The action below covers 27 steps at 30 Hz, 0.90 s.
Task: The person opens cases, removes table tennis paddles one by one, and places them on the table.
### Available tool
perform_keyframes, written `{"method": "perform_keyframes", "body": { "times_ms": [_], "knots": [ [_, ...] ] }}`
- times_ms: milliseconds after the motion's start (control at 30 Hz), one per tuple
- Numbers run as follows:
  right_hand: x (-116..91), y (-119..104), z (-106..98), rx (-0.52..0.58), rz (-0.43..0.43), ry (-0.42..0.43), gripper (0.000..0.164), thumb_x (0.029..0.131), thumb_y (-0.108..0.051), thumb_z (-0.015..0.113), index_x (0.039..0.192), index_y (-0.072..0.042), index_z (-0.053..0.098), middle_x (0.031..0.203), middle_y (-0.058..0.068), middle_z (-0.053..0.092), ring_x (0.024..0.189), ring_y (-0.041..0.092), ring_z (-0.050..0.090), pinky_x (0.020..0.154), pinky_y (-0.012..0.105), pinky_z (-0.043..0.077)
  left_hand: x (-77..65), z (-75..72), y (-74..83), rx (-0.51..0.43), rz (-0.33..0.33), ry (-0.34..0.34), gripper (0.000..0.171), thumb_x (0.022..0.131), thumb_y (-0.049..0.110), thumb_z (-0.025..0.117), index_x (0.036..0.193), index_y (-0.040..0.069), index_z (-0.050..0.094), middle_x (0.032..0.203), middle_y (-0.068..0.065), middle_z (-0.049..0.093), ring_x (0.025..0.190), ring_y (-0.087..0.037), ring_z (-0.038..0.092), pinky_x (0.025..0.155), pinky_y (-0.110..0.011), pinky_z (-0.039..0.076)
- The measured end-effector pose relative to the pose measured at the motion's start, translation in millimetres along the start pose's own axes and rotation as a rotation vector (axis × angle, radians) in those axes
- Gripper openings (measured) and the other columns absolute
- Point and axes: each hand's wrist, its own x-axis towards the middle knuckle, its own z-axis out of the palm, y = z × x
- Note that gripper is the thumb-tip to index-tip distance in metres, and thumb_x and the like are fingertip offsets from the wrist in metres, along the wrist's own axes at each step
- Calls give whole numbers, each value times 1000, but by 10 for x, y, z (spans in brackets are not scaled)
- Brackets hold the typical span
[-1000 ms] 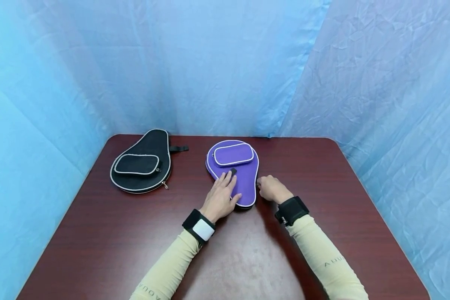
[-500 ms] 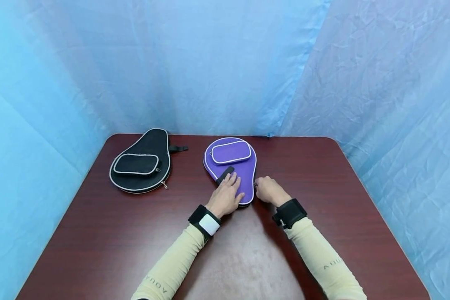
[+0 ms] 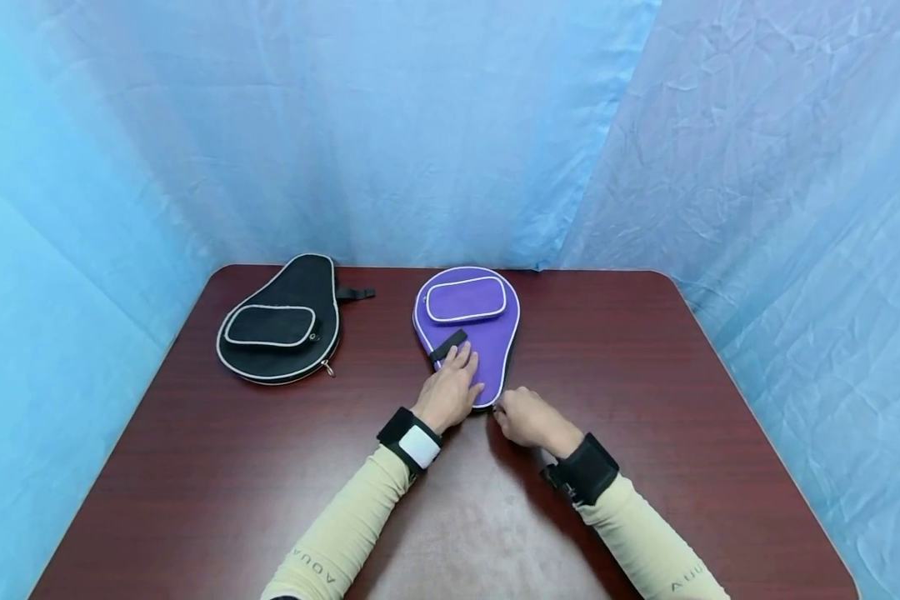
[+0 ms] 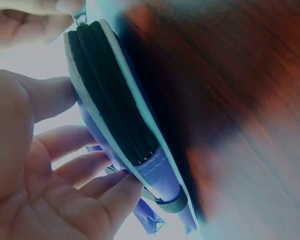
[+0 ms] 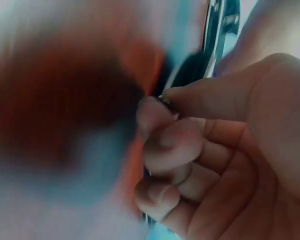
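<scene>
A purple table tennis racket case (image 3: 489,354) with white piping lies on the table, its narrow end toward me. My left hand (image 3: 446,397) rests on its lower left part with fingers extended, beside a black strap (image 3: 448,345). At the narrow end's right corner, my right hand (image 3: 531,419) pinches the metal zipper pull (image 5: 164,101) between thumb and curled index finger. In the left wrist view the black zipper (image 4: 112,95) runs along the case's edge, its teeth meeting where they show.
A black racket case (image 3: 300,292) of the same shape lies at the back left, its strap (image 3: 356,293) pointing right. The dark red wooden table (image 3: 682,392) has blue cloth (image 3: 390,133) hanging around its far and side edges.
My right hand has drawn the zipper pull toward me, down the case's right edge to its narrow end. The left hand has shifted slightly right, uncovering more of the strap.
</scene>
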Motion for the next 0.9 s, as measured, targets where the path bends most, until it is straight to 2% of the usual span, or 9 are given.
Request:
{"method": "perform_keyframes", "body": {
  "times_ms": [133, 300, 467, 600, 733, 900],
  "knots": [
    [-17, -194, 67, 18, -41, 3, 24, 91, -11, 66, 68, -10, 60, 66, 8, 63, 67, 31, 66, 58, 44, 53, 19, 15, -4, 1, 5, 4, 54, 99, 25, 61, 145, -1, 48, 156, -17, 37, 144, -38, 35, 112, -43, 40],
    [57, -327, 165, 44, -71, 59, 12, 88, -7, 65, 76, -5, 64, 75, 17, 68, 72, 36, 68, 62, 48, 54, 43, 36, -29, -12, 6, 27, 54, 97, 26, 64, 143, 1, 50, 155, -17, 40, 142, -37, 38, 110, -43, 43],
    [95, -308, 244, 146, -99, 135, 14, 87, -6, 66, 74, -8, 64, 69, 11, 67, 69, 30, 69, 60, 45, 54, 61, 47, -45, -19, -3, 27, 55, 96, 25, 65, 144, 2, 51, 155, -16, 40, 142, -36, 39, 109, -43, 43],
    [105, -263, 267, 189, -119, 185, 8, 86, -5, 67, 78, -8, 67, 72, 9, 69, 71, 27, 70, 60, 43, 54, 74, 50, -42, -20, -9, 35, 54, 97, 24, 64, 144, 1, 50, 155, -16, 39, 143, -36, 38, 110, -44, 43],
    [116, -238, 266, 193, -122, 200, 7, 85, -3, 67, 80, -8, 68, 73, 6, 69, 71, 23, 69, 61, 40, 53, 78, 52, -40, -28, -7, 43, 54, 98, 24, 63, 144, 0, 49, 155, -16, 39, 143, -37, 38, 110, -45, 43],
    [115, -221, 256, 206, -128, 203, 12, 86, -4, 66, 75, -9, 67, 65, -1, 62, 65, 17, 63, 57, 35, 50, 81, 53, -39, -36, -1, 59, 53, 97, 24, 63, 143, -1, 50, 154, -17, 41, 142, -37, 38, 110, -45, 42]
  ]
}}
